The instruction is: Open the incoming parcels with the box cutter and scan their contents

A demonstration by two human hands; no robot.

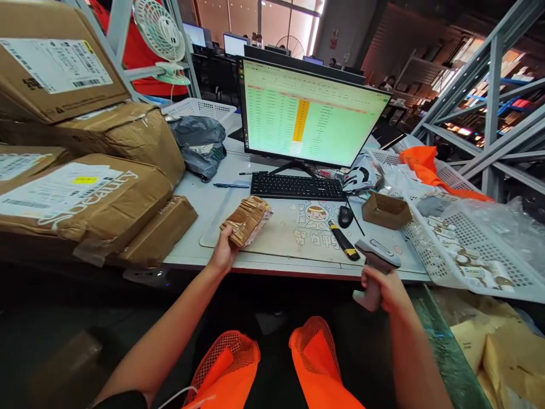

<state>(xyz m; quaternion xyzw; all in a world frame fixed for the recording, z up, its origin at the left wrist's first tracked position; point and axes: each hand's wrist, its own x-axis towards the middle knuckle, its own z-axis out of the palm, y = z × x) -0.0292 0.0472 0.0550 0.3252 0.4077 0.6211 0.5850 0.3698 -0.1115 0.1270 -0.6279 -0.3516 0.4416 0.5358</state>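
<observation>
My left hand point(223, 251) is closed around the near end of a small brown parcel point(246, 220), wrapped in shiny tape and held tilted over the front of the desk mat point(281, 241). A pale label shows along its right side. In my right hand point(385, 287) is a grey barcode scanner point(377, 255), gripped by its handle at the desk's front edge, its head raised above the desk. Just left of the scanner lies a yellow and black utility knife point(344, 240). Behind the parcel sit a black keyboard point(298, 186) and a lit monitor point(313, 113) showing a spreadsheet.
Taped cardboard boxes point(85, 199) are stacked at the left, beside a grey plastic bag point(200, 145). A mouse point(345, 216) and a small open brown box point(385, 210) stand right of the mat. White baskets point(451, 272) with label rolls and plastic fill the right side.
</observation>
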